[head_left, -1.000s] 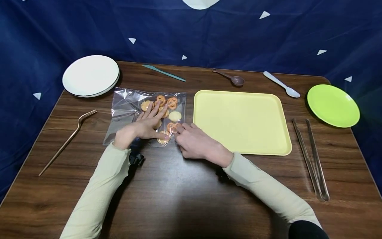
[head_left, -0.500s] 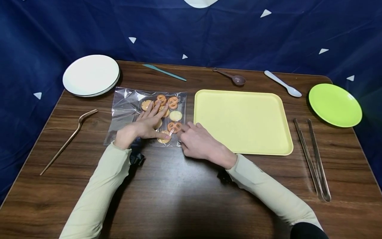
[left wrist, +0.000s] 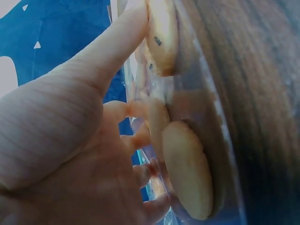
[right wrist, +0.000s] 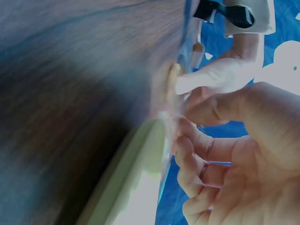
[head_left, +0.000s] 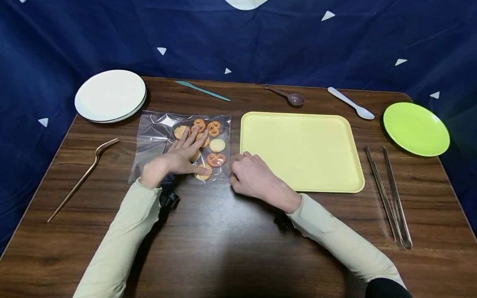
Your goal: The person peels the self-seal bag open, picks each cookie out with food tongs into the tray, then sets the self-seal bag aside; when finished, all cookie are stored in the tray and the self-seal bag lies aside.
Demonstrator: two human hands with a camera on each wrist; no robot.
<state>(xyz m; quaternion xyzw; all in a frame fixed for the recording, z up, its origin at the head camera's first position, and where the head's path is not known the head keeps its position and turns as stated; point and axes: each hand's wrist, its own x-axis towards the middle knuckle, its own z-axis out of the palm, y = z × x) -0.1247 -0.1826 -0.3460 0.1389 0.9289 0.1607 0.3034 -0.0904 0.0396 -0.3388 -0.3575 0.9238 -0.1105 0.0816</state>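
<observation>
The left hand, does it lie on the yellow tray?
No, the left hand rests with spread fingers on the clear bag, to the left of the yellow tray.

Blue cloth (head_left: 279,45) behind brown wooden table (head_left: 208,256)

Glossy plastic bag (head_left: 149,145), shiny metal tongs (head_left: 398,207), wood-grain table (head_left: 216,244)

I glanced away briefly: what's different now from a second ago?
The right hand moved right, off the lower pretzel, to the right edge of the bag; whether it pinches anything is unclear. The left hand stays spread over the bag; the yellow tray hasn't moved.
</observation>
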